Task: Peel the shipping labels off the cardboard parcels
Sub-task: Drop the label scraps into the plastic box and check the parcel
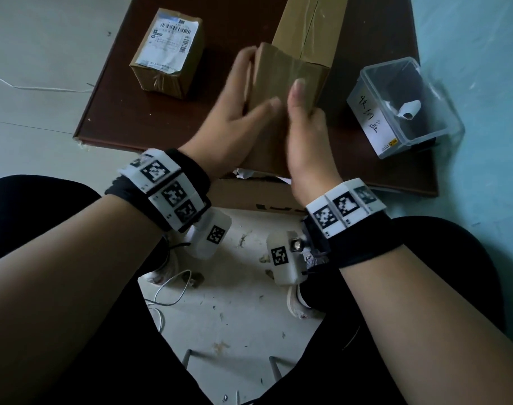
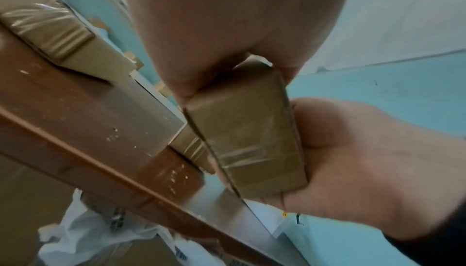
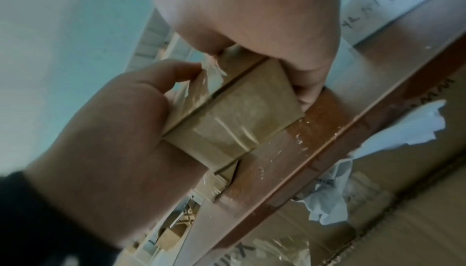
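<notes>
A: What is being worked on?

B: A small cardboard parcel (image 1: 281, 92), held over the near part of the brown surface (image 1: 109, 112). The left hand (image 1: 234, 112) grips its left side, thumb across the top. The right hand (image 1: 304, 133) clasps the right side, thumb upright against the upper face.

A: Any label on it?

B: None on the faces I can see, only brown tape. In the right wrist view a torn white scrap (image 3: 214, 71) clings near the left thumb; whether that is label residue I cannot tell.

A: And the rest?

B: Behind it, touching or nearly so, lies a longer taped box (image 1: 310, 27), no label showing on top. Well apart to the left sits another parcel (image 1: 167, 54) with its white shipping label (image 1: 170, 39) fully stuck on. So that one is clearly left to do.

A: Signs of finished work?

B: Crumpled white paper (image 3: 332, 190) lies in a carton below the surface edge, and a rolled white piece (image 1: 407, 109) rests in the clear plastic bin (image 1: 424, 135) on the right. I judge the job partly done.
</notes>
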`<move>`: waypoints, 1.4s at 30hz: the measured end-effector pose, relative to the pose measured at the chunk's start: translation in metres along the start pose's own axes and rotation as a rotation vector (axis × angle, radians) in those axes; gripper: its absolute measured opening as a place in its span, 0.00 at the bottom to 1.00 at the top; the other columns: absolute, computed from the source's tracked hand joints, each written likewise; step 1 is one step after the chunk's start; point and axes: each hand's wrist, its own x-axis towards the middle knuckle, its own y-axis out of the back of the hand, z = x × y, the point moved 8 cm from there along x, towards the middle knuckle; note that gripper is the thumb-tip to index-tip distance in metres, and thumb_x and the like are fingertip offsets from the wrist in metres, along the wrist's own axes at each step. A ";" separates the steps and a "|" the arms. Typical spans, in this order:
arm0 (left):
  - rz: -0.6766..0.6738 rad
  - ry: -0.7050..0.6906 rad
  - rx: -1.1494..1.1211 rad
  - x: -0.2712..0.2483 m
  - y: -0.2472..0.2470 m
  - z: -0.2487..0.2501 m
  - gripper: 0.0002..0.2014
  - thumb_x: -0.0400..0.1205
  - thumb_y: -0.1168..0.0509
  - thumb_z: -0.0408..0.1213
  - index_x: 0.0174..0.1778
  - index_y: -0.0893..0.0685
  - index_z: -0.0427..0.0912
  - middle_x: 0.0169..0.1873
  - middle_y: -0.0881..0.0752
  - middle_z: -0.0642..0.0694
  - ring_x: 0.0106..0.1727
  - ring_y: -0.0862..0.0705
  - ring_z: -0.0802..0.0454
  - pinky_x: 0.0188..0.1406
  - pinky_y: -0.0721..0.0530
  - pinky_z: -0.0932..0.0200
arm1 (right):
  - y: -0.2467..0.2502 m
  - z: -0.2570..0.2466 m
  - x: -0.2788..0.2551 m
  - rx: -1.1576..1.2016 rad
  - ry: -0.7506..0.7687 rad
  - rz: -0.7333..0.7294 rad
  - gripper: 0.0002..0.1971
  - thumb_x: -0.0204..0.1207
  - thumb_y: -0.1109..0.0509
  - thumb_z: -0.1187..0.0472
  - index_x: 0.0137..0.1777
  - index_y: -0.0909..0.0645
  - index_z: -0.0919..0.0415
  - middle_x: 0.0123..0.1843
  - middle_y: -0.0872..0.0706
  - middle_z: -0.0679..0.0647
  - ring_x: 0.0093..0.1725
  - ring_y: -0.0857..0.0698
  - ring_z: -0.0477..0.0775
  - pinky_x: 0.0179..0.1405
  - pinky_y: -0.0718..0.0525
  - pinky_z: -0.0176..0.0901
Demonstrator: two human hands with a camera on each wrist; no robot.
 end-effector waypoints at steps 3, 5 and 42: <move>0.006 0.011 0.007 -0.004 -0.009 -0.005 0.39 0.90 0.34 0.34 0.91 0.52 0.37 0.79 0.24 0.38 0.75 0.17 0.50 0.73 0.13 0.46 | 0.009 -0.004 0.003 -0.005 -0.023 -0.012 0.40 0.92 0.41 0.31 0.91 0.37 0.61 0.81 0.19 0.55 0.77 0.17 0.55 0.83 0.17 0.63; 0.101 -0.021 -0.002 -0.003 -0.002 -0.003 0.33 0.91 0.34 0.35 0.87 0.44 0.36 0.72 0.19 0.39 0.69 0.14 0.52 0.68 0.11 0.49 | 0.004 -0.008 0.002 -0.026 0.020 -0.073 0.31 0.94 0.41 0.35 0.86 0.35 0.56 0.76 0.18 0.52 0.74 0.16 0.52 0.82 0.15 0.60; 0.406 0.168 -0.121 -0.006 0.016 -0.017 0.23 0.89 0.30 0.45 0.73 0.33 0.40 0.59 0.13 0.41 0.54 0.08 0.55 0.51 0.08 0.57 | -0.006 -0.005 0.007 -0.058 0.041 -0.155 0.25 0.94 0.35 0.40 0.82 0.26 0.55 0.74 0.12 0.55 0.72 0.11 0.55 0.74 0.09 0.64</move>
